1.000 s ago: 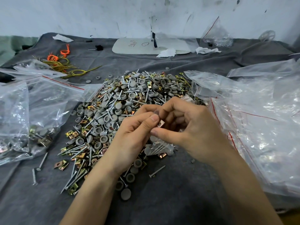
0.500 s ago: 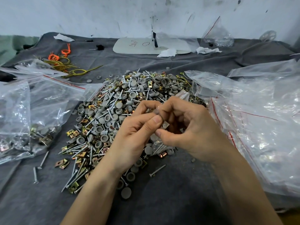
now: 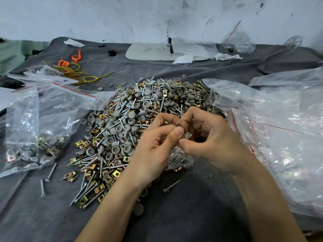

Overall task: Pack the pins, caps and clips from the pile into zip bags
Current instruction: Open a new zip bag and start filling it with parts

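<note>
left hand (image 3: 153, 147) and right hand (image 3: 215, 137) pinch a small zip bag (image 3: 180, 160), clip (image 3: 187, 136) at its mouth; part-filled bag (image 3: 47, 145) nearby, most of the pile (image 3: 132, 109) unpacked.

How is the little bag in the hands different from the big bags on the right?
The little bag has pins inside; the big bags look empty. The left hand and right hand pinch the little bag at its top; the big bags lie loose on the cloth. Both are clear plastic.
</note>
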Demonstrator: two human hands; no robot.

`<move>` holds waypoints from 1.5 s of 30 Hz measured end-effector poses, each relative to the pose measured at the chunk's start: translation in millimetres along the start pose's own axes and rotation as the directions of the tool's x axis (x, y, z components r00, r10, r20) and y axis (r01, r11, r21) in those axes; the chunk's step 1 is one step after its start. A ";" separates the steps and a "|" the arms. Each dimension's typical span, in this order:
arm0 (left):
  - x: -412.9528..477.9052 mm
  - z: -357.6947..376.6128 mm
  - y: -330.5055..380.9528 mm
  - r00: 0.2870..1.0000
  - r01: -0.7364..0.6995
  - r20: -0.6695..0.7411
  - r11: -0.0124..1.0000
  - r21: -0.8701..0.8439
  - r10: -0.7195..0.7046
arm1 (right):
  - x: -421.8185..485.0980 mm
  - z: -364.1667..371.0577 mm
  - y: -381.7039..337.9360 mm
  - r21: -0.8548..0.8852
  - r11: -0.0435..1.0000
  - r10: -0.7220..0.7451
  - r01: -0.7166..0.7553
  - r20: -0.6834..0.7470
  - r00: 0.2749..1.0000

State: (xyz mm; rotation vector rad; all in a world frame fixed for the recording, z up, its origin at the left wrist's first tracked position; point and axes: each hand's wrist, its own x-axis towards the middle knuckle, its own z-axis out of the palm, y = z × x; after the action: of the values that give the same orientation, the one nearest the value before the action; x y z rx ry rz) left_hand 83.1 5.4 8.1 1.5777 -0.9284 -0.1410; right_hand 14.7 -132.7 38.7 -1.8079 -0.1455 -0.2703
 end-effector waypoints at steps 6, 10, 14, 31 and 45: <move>1.4 -6.4 -0.7 1.000 0.007 -0.009 0.973 0.231 -0.005 | -1.2 -6.5 4.0 -0.328 0.944 -0.037 0.020 -0.046 0.998; 0.9 -7.1 -0.1 1.000 0.012 0.004 0.972 0.235 -0.013 | 0.3 -0.1 1.6 -0.493 0.865 -0.132 0.094 -0.041 0.990; 1.7 -7.2 0.3 0.997 0.069 0.024 0.982 0.175 -0.074 | 1.5 3.9 1.1 -0.585 0.803 -0.176 0.109 -0.059 0.983; 1.5 -8.6 -2.9 0.975 0.214 0.045 0.973 0.086 -0.218 | 1.8 13.7 2.5 -0.674 0.733 -0.216 0.090 -0.105 0.971; -0.5 -15.6 7.7 0.951 -0.033 -0.303 0.995 0.098 0.061 | -2.6 -12.9 6.8 0.206 0.975 0.151 -0.080 -0.357 0.922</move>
State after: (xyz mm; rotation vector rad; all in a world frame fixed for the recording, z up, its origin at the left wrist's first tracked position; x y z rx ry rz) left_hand 88.0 18.4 18.7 1.6045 -0.7357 0.1793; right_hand 12.5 -146.8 34.7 -1.5409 0.1985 -0.4930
